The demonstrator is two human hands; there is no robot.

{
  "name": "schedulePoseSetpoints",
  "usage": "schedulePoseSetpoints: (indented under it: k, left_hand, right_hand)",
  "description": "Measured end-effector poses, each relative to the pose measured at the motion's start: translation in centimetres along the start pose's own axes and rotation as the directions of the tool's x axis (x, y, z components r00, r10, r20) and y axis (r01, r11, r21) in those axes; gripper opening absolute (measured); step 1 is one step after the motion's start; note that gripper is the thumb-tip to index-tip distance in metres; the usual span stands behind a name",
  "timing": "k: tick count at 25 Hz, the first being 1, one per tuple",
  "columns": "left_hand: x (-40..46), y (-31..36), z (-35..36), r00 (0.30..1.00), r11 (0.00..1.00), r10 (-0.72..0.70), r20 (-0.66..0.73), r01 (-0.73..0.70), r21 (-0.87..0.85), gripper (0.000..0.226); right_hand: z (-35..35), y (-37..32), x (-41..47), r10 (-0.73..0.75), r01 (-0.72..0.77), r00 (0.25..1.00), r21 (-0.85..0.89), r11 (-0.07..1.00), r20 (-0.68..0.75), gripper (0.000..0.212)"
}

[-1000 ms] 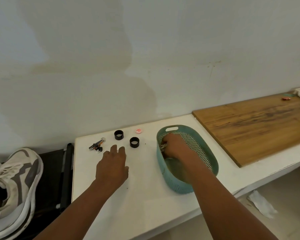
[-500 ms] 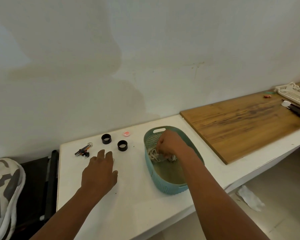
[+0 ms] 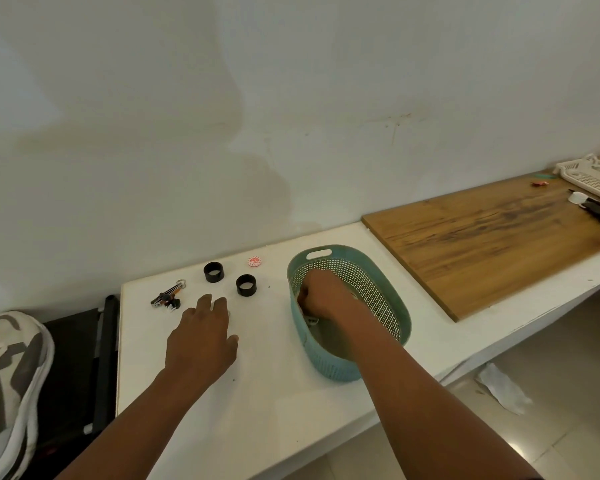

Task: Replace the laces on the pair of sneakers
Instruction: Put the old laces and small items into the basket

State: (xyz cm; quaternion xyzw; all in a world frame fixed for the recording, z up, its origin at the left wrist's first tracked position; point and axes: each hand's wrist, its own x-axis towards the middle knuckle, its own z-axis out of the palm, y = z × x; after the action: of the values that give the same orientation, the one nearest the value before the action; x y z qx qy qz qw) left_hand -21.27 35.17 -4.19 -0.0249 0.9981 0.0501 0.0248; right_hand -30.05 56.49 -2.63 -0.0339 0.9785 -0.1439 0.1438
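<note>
Right hand (image 3: 321, 295) back down in teal basket (image 3: 400, 336) since half-second ago — grip curled on laces (image 3: 310, 319), barely visible. Left hand (image 3: 201, 337) spread flat on surface (image 3: 274, 403). Sneaker (image 3: 9, 386) far left — relacing not begun.

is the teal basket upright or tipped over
Upright. The teal basket sits flat on the white table with its opening facing up, and the right hand reaches down into it from above.

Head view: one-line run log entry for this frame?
right hand: inside teal basket, grip unclear | left hand: flat on white table | sneaker: untouched
</note>
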Motion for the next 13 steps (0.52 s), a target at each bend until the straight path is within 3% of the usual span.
schedulePoseSetpoints:
  k: [6, 13]
  left_hand:
    - [0.13, -0.18, 0.11, 1.0, 1.0, 0.006, 0.004, -0.006, 0.017, 0.059]
    - [0.28, -0.34, 0.18, 1.0, 1.0, 0.015, 0.005, -0.015, -0.004, 0.059]
  right_hand:
    - [0.03, -0.44, -0.71, -0.025, 0.022, 1.0, -0.19, 0.982, -0.015, 0.015]
    - [-0.59, 0.09, -0.04, -0.032, 0.038, 0.998, -0.116, 0.993, 0.052, 0.029]
